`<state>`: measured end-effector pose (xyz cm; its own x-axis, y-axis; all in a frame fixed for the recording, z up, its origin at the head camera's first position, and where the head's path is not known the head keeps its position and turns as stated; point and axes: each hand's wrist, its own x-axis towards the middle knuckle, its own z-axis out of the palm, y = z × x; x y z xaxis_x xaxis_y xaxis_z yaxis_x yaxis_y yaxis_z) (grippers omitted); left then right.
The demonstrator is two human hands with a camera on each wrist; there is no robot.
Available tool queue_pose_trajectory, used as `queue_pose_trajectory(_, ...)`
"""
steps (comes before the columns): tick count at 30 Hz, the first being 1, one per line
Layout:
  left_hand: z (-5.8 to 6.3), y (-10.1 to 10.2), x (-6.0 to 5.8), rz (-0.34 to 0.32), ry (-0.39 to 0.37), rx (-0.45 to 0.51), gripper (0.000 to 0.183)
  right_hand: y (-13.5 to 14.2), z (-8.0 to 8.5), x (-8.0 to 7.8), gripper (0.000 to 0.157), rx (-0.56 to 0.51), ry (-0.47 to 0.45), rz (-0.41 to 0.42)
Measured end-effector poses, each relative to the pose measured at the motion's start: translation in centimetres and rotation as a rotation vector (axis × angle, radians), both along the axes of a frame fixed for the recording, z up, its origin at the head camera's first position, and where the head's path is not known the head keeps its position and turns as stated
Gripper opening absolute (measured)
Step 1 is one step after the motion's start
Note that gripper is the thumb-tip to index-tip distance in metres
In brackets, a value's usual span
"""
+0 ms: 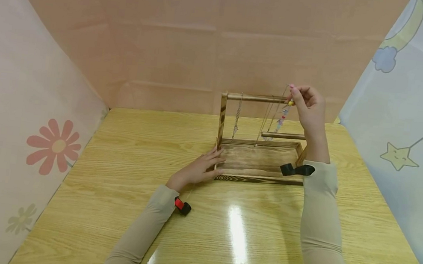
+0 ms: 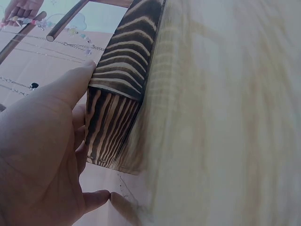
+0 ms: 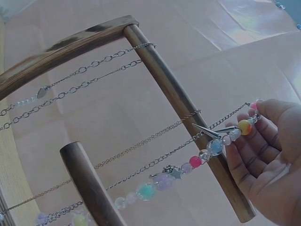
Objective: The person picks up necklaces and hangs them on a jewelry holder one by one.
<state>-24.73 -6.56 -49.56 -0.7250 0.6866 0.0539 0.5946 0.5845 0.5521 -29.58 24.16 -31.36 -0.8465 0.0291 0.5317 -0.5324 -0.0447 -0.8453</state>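
A wooden jewelry stand (image 1: 222, 120) stands on the table, with a tray base and two rods. My left hand (image 1: 202, 165) touches the left end of its tray (image 1: 258, 180), fingers spread and fairly straight; in the left wrist view the fingers (image 2: 66, 87) lie against the striped end. At the right of the upper rod (image 1: 253, 97), my right hand (image 1: 312, 110) pinches the end of a pastel beaded necklace (image 3: 164, 181) between thumb and fingers. The necklace's beads and metal spikes hang down past the rod, with a chain (image 3: 155, 162) running alongside.
A silver chain necklace (image 1: 237, 117) hangs at the left of the upper rod, and a thin chain with a small pendant (image 1: 255, 145) hangs near the middle. The lower rod (image 1: 282, 135) juts out above the tray. Cloth backdrops (image 1: 166, 50) enclose the wooden table (image 1: 136, 150).
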Motion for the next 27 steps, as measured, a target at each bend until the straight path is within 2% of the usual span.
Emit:
queue_pose_trajectory(13,0.5,0.0,0.3,0.016,-0.007,-0.028,0.055,1.0,-0.2,0.1,0.02,-0.049,-0.017,-0.011)
queue_pose_trajectory(27,0.4,0.0,0.4,0.012,0.008,-0.044,0.055,1.8,-0.1,0.6,0.01,-0.089,-0.017,-0.032)
